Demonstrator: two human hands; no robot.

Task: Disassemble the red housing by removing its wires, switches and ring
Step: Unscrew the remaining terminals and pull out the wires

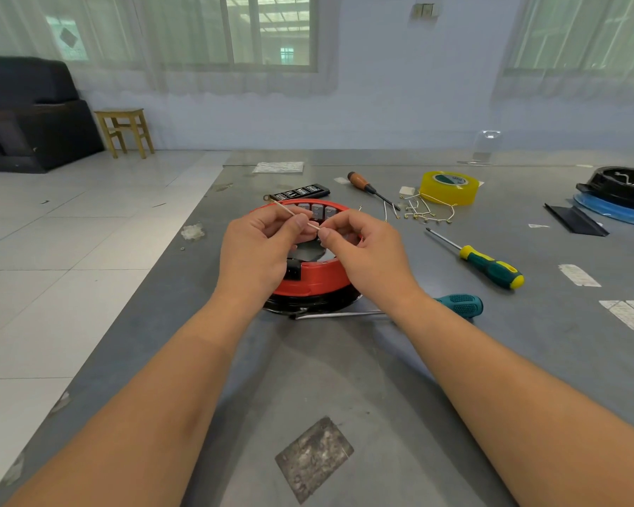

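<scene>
- The red housing [310, 276] sits at the centre of the frame on the grey table [344, 378], resting on a black base.
- A row of grey switches [317, 211] lines its far inner wall; a black socket shows on its near left side.
- The left hand [258, 247] is above the housing, fingers curled, pinching a thin pale wire [293, 212] between thumb and forefinger.
- The right hand [363, 247] is just beside it, its thumb and forefinger pinching the same wire at its lower right end.
- The wire slants up toward the upper left from between the two hands.
- A heap of loose wires [423, 212] lies to the right of centre, touching a yellow tape roll [449, 187].
- A yellow-and-green screwdriver [487, 267] lies right of the hands; a teal-handled tool [460, 305] lies partly under the right wrist.
- A wooden-handled screwdriver [366, 187] and a black bit case [299, 192] lie beyond the housing.
</scene>
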